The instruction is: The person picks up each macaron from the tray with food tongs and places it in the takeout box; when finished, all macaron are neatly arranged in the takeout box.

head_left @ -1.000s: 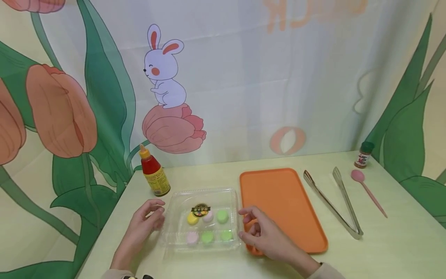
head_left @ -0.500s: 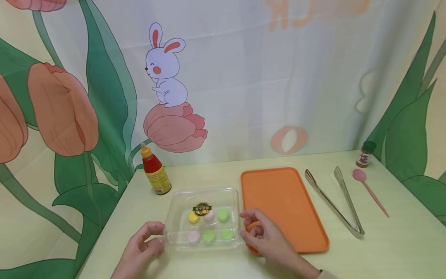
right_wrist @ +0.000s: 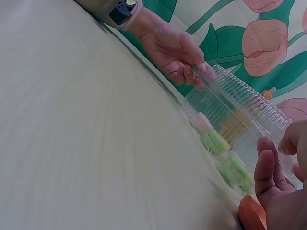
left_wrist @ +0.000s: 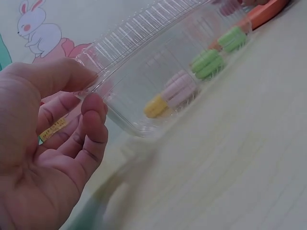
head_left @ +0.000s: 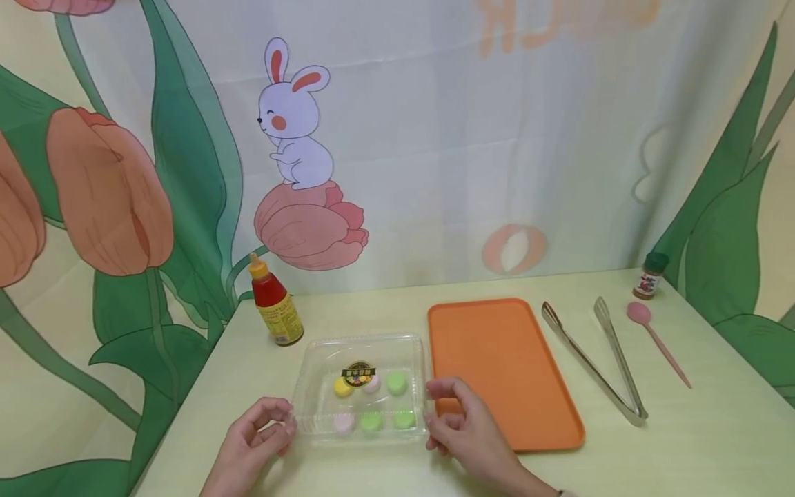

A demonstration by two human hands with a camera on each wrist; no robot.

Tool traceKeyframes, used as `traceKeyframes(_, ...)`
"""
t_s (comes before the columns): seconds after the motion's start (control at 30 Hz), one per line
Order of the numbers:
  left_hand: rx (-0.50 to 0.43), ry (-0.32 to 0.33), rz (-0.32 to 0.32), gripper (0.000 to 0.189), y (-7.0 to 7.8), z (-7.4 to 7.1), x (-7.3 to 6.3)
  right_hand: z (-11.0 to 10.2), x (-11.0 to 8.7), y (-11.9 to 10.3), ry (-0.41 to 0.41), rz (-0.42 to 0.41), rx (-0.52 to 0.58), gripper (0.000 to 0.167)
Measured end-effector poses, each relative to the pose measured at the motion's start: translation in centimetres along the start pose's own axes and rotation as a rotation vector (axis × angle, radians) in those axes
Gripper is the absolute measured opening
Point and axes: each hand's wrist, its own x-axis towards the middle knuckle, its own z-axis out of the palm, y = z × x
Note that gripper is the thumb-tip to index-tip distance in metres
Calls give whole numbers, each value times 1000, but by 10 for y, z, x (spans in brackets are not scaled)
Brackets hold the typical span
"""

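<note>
A clear plastic clamshell box point(head_left: 317, 366) with a black and gold label point(head_left: 359, 374) lies closed on the table in the head view. Through its lid show several macarons point(head_left: 370, 422) in two rows: yellow, pale pink and green. My left hand point(head_left: 251, 442) pinches the rim at the front left corner; in the left wrist view the thumb lies over the edge, fingertips under it. Opposite, my right hand point(head_left: 468, 431) has its thumb and index finger at the box's right rim, pinching it. In the right wrist view both hands flank the box point(right_wrist: 230, 105).
An orange tray point(head_left: 497, 359) lies just right of the box, partly behind my right hand. Beyond it are metal tongs point(head_left: 596, 369), a pink spoon point(head_left: 658, 342) and a green-capped jar point(head_left: 649, 276). At the left rear stands a red sauce bottle point(head_left: 276, 307).
My left hand has come down along the box's left side to the front corner and taken the rim. The right hand has slid slightly lower and closed in on the right rim.
</note>
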Motion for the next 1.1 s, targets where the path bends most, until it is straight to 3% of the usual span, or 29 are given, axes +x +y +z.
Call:
traceKeyframes(0.3,8,59,-115,35,4,3,-1,5,-3,-6,19,-17,-31,48)
traceKeyframes(1.1,42,102,-177,31,1,5,3,5,-1,-7,25,3,-34,49)
